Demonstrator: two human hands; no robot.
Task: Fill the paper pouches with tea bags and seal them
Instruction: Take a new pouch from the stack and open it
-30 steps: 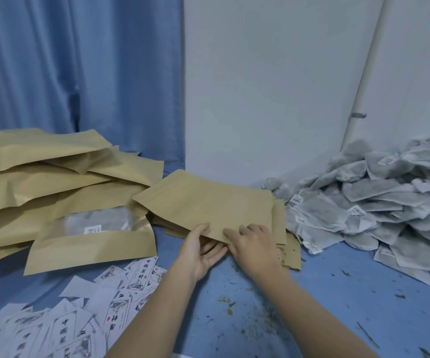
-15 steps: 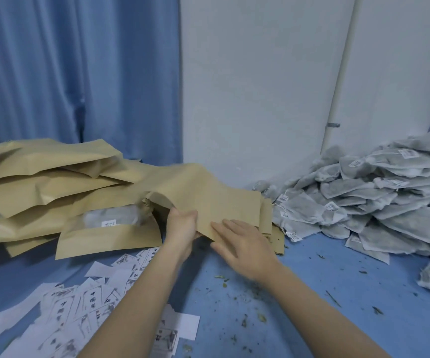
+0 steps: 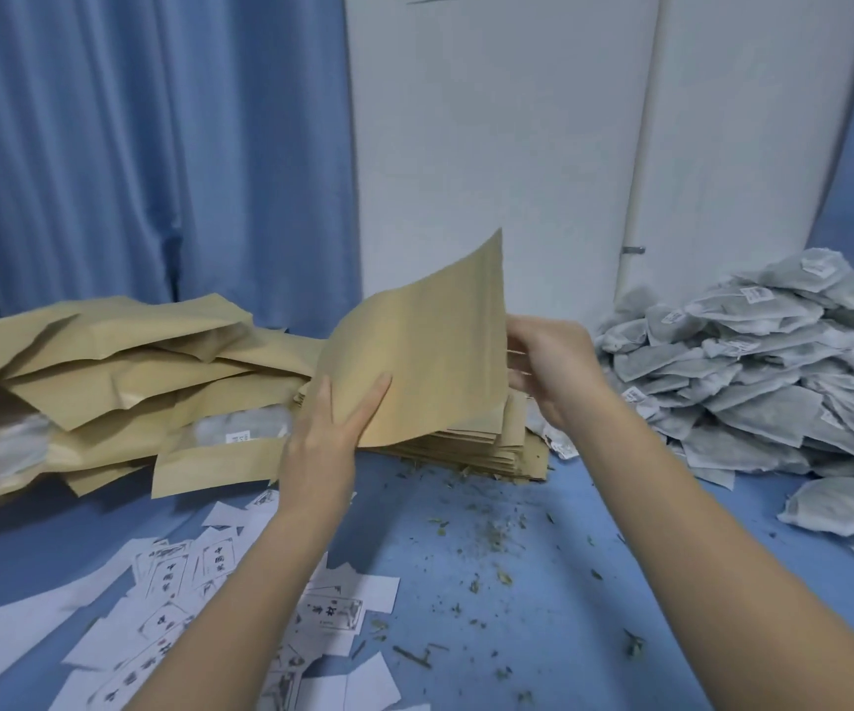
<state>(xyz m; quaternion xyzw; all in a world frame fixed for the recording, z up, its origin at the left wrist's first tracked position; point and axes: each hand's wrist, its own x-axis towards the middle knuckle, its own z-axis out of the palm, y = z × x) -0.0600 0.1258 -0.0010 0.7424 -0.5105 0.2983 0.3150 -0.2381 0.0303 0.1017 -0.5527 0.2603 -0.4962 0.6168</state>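
Note:
An empty brown paper pouch [image 3: 430,346] stands lifted above the stack of flat empty pouches [image 3: 486,443] at the middle of the blue table. My left hand [image 3: 330,428] pinches its lower left corner, thumb on the front. At the pouch's right edge my right hand [image 3: 550,361] has its fingers curled on it, partly hidden behind the paper. A large heap of grey tea bags [image 3: 773,372] lies at the right. Filled pouches with clear windows [image 3: 122,382] are piled at the left.
White printed labels [image 3: 194,608] are scattered on the table [image 3: 517,556] at the front left. Loose tea crumbs lie in the middle. One tea bag [image 3: 835,505] sits apart at the right edge. A blue curtain and white wall close off the back.
Both hands have lifted the top pouch off the stack and tipped it upright. My right hand moved from the front edge to the pouch's right side.

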